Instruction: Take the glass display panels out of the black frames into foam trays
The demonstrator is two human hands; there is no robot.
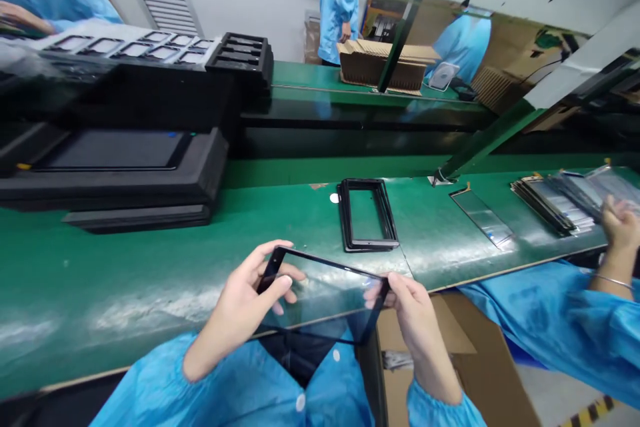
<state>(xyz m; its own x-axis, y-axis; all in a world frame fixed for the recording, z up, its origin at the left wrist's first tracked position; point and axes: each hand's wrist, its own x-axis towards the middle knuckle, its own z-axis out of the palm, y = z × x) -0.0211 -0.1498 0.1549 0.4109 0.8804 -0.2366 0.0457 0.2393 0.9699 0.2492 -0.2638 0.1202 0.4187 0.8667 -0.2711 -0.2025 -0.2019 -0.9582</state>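
A thin glass panel with a black border (325,293) hangs level just above the near edge of the green bench (150,280), and both my hands hold it. My left hand (250,293) grips its left end, thumb on top. Fingers of my right hand (407,303) pinch its right end. Just beyond, a small stack of black rectangular frames (367,213) lies on the bench.
Black trays (115,173) are piled at the left, more trays (150,53) behind them. A clear strip (483,217) and a pile of panels (555,203) lie to the right, where a co-worker's hand (620,227) works. An open cardboard box (450,360) sits under my right arm.
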